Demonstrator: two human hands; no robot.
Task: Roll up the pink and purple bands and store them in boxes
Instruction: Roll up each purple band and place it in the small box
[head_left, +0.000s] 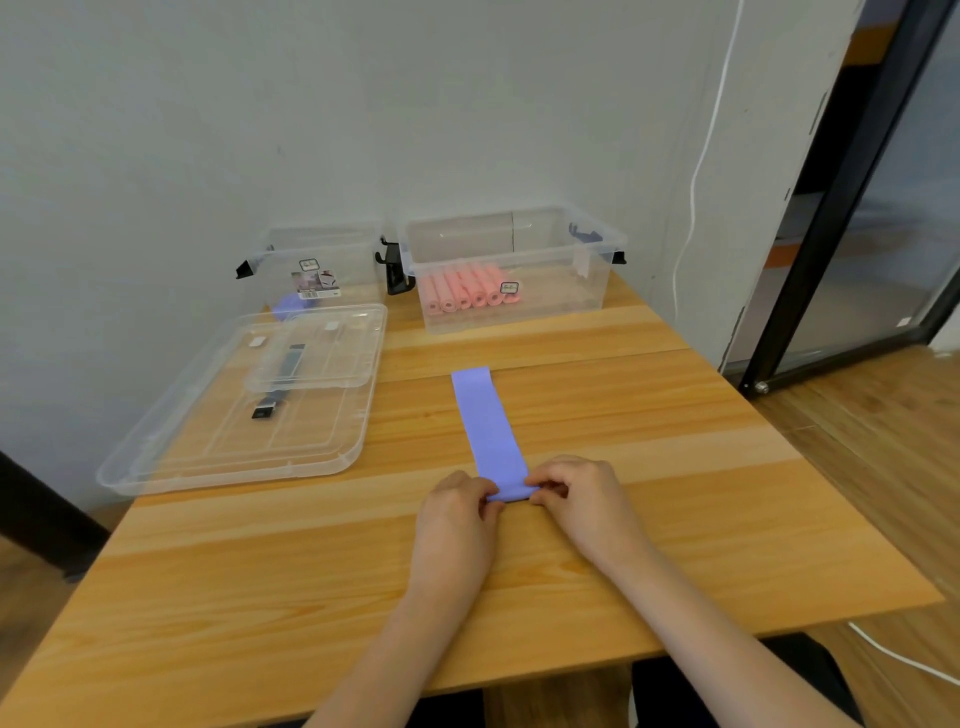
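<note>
Purple is lying flat in front of you: the band (485, 426) is stretching away from you along the wooden table (649, 467), its far end pointing between the two boxes and its near end curled into a small roll under your fingers. Your left hand (457, 506) is pinching the left end of that roll, with the fingertips curled over it. Your right hand (576, 493) is pinching the right end the same way, so both hands are grasping the band and touching the table beside it.

Farther back, against the wall, the right box (519, 270) is standing open and holding a row of pink rolls (465, 293) lying side by side on the left of its floor. The left box (317, 270) is also open, with a purple roll (287, 305) showing low at its front left corner and a label on its front wall. Two clear lids (234, 415) are lying stacked on the table's left side, just in front of the left box, the smaller on top of the larger. A white cable (696, 182) is hanging down the wall at the right.
</note>
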